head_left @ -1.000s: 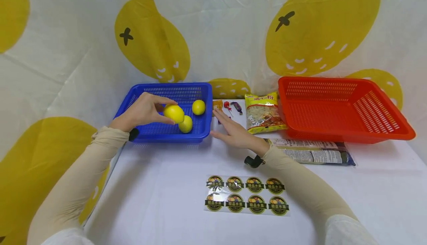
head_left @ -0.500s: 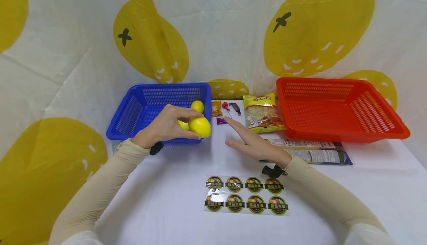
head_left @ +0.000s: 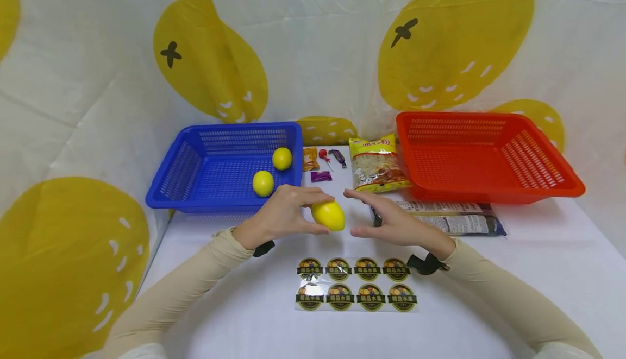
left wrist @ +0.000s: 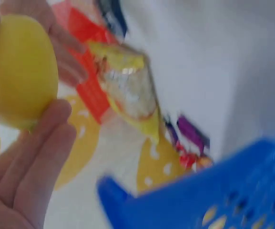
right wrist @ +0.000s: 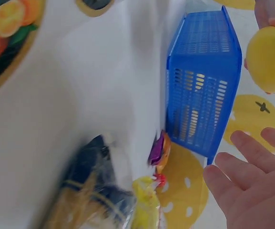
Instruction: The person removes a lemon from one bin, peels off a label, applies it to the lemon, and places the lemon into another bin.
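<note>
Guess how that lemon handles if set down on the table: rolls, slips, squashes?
The lemon is rounded, so it would probably roll on the flat table. The left hand pinches it with fingertips alone, so it is likely light. Its glossy skin may be a bit slippery.

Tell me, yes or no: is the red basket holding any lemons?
No. In the head view the red basket is bare inside; two lemons lie in the blue basket and the left hand holds a third.

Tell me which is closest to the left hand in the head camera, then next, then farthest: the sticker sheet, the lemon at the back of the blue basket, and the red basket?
From the left hand:
1. Sticker sheet, on the table just in front of it.
2. Lemon at the back of the blue basket, behind the hand.
3. Red basket, far across on the right.
</note>
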The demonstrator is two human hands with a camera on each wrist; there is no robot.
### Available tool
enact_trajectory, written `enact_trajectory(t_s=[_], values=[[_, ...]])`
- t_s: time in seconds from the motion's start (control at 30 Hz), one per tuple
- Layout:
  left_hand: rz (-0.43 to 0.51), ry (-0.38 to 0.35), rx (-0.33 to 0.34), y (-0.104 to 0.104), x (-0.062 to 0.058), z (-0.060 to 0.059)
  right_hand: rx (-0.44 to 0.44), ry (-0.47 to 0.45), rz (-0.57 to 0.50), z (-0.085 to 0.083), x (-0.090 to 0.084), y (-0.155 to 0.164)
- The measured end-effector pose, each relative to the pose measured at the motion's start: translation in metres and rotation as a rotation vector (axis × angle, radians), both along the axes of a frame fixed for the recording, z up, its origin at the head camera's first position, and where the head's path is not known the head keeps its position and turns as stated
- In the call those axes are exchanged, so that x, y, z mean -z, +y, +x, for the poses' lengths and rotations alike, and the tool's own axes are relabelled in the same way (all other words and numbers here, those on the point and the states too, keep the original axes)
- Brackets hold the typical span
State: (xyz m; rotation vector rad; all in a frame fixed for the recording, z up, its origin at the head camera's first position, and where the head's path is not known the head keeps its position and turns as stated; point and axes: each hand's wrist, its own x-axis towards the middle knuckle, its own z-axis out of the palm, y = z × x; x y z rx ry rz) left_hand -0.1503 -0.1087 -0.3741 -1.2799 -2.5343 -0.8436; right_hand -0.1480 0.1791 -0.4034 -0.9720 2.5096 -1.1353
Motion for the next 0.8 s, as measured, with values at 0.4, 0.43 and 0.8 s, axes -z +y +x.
enact_trajectory(t_s=[0.4, 0.43, 0.8], values=[[0.046, 0.01, -0.113, 0.024, 0.047, 0.008, 0.025, 0.037, 0.041, -0.007, 0.018, 0.008], [0.048, 0.02, -0.122, 0.025, 0.05, 0.008, 0.022, 0.05, 0.044, -0.008, 0.02, 0.008], [-0.049, 0.053, -0.211, 0.035, 0.074, -0.004, 0.009, 0.092, 0.078, -0.014, 0.031, 0.0]])
